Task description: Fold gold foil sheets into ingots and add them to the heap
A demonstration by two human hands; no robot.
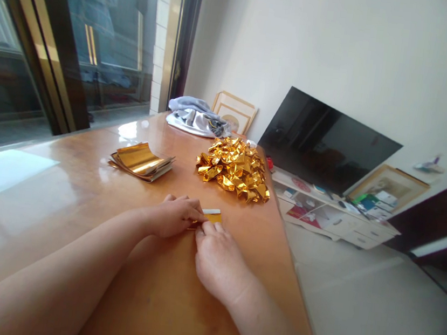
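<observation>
1. The left hand (177,216) and the right hand (218,259) are together, both pinching a small rectangular gold foil sheet (212,218) (a white strip shows along its far edge) toward the right edge of a polished orange-brown wooden table (62,180).
2. Just beyond the hands, near that edge, sits a crumpled heap of folded shiny gold foil pieces (233,169).
3. Nearer the left edge lies a flat stack of curling gold foil sheets (141,161).
4. At the far end rests a bundled grey-white cloth (195,118).

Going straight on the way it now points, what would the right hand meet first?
Probably the small gold-foil paper strip just ahead, though the left hand lies close; depth is unclear.
</observation>
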